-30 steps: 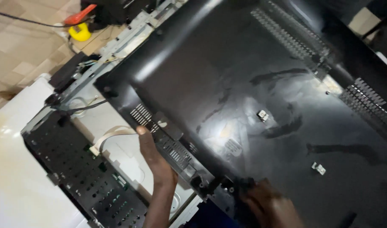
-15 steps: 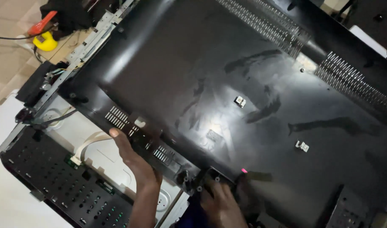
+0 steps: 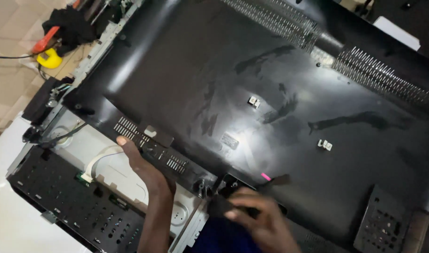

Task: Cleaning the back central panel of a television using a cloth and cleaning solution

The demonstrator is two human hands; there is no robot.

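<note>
Bottom centre: right hand, fingers curled round lower edge of black back cover nr a dark cutout; grip blurred, looks closed on edge. Left of it: left hand, flat, fingers extended, tips pressing cover's vented lower lip. Below-left: perforated black metal shield and white ribbon cable on exposed chassis. Upper left: yellow tool on floor.

The left hand is reaching up from below, forearm nearly upright, fingers extended and flat, fingertips pressing forward. The right hand is curling low, fingers bent in a loose grip, slightly blurred.
</note>
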